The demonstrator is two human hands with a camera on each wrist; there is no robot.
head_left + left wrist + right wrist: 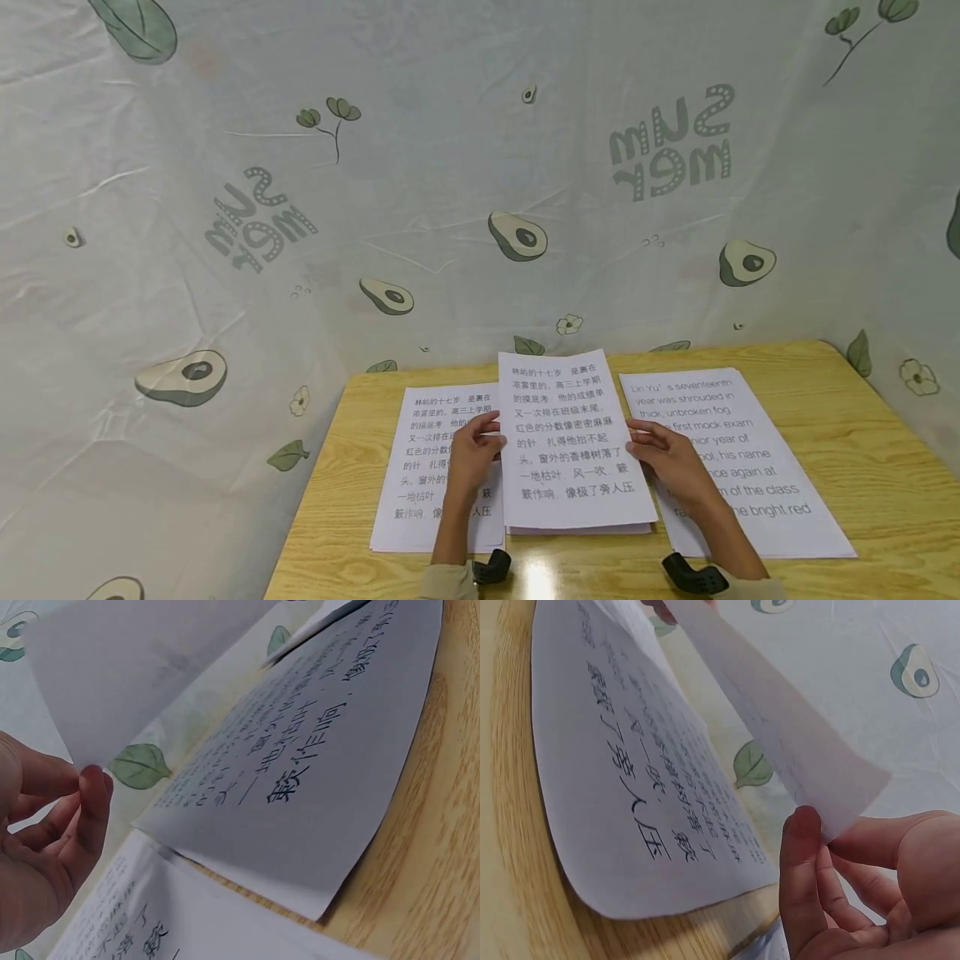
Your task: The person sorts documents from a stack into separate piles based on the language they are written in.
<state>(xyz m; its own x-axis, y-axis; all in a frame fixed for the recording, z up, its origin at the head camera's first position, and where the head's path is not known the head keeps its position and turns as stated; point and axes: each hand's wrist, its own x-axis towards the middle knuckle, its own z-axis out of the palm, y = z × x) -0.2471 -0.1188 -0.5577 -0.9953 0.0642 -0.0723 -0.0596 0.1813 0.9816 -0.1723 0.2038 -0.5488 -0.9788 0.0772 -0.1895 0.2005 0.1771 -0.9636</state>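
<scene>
Between both hands a white sheet of paper (570,454) printed with Chinese text is held up off the table. My left hand (472,454) pinches its left edge between thumb and fingers, as the left wrist view shows at the sheet's corner (127,675). On the opposite edge my right hand (671,462) pinches the paper, its thumb and finger meeting at a corner in the right wrist view. Beneath it lies another printed sheet (330,802), mostly hidden in the head view.
Left of the held sheet lies paper with Chinese text (405,533), partly covered by the left hand. Paper with English text (780,500) lies right, under the right forearm. The wooden table (322,500) backs onto a white curtain (450,167) printed with avocados.
</scene>
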